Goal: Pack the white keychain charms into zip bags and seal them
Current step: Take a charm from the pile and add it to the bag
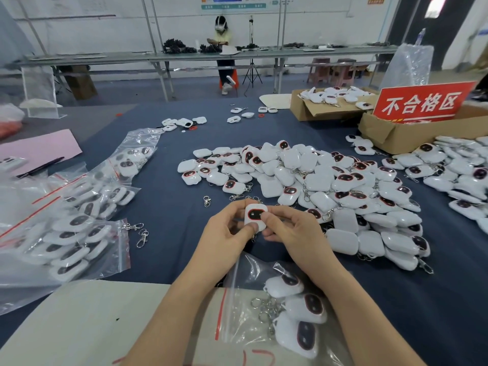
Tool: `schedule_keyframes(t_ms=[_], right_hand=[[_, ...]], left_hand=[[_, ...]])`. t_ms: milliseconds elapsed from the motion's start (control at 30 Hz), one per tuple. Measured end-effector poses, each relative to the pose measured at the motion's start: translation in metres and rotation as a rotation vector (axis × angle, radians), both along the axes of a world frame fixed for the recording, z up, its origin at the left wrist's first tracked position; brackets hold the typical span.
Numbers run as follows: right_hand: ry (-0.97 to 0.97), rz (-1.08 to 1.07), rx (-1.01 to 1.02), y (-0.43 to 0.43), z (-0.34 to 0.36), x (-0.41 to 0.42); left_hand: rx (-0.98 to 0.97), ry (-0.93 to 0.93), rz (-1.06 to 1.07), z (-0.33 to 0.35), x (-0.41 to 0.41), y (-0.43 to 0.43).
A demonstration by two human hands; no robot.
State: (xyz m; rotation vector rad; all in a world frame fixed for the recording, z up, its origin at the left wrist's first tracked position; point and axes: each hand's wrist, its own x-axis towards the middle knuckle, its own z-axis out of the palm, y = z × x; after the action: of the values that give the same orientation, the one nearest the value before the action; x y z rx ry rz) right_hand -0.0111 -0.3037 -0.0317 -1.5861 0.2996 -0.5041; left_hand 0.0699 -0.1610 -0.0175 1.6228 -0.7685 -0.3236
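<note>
While the hall is large, with a far bench (184, 58) along the back wall and a seated person (223, 35) at it, packing takes place on the near bench (171, 207), which is covered in dark blue cloth. Loose white charms form a heap (317, 180) right of centre, and more fill the cardboard boxes (396, 138) behind a red sign (422, 101). Filled zip bags (66, 233) are stacked at left. One near bag (264, 299) holding three charms lies close to the body, partly on a pale card (92, 326); whether it is sealed cannot be confirmed.

A single held charm (254, 215) is raised just above the cloth, between the heap and the near bag. The left hand (224, 236) and right hand (290, 231) both pinch it, thumbs on its dark-windowed face.

Assessment: the charm appears light, rigid and glossy, so likely slippery. Take hold by the flat sides of its body. The trailing metal ring may snag the thin bag film.
</note>
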Motion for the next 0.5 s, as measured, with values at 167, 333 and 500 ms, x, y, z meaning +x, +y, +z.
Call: schedule_keyframes(t_ms=[167,333,500], right_hand=[[0.02,0.008,-0.023,-0.0003,-0.0012,0.0007],[0.017,0.011,-0.019,-0.0008,-0.0023,0.0006],[0.006,0.014,-0.011,-0.0015,-0.0017,0.0006]], left_hand=[[0.004,0.007,0.014,-0.0024,0.0015,-0.0007],[-0.009,0.016,0.009,-0.0035,0.0018,-0.0018],[-0.042,0.064,0.025,-0.0047,0.0028,-0.0016]])
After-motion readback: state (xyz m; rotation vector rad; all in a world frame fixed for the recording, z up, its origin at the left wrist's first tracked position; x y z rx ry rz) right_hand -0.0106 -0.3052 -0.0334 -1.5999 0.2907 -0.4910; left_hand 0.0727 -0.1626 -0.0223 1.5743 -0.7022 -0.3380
